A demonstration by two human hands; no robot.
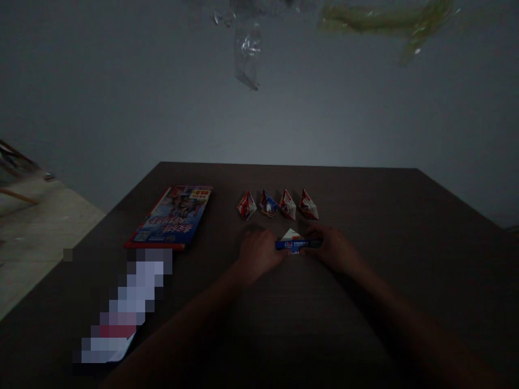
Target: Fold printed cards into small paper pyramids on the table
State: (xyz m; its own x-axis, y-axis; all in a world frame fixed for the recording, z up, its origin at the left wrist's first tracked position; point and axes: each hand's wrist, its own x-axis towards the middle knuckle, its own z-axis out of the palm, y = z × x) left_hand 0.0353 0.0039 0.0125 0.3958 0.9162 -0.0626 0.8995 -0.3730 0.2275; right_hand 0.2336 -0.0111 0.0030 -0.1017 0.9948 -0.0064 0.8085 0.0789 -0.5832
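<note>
On a dark table (340,324) (grey wall (336,113) behind).

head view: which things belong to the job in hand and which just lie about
In use, it seems:
blue-edged paper, between left hand and right hand
four folded papers
perhaps printed stack

Lying about, it seems:
pixelated long item
clear plastic
yellow strip
</note>
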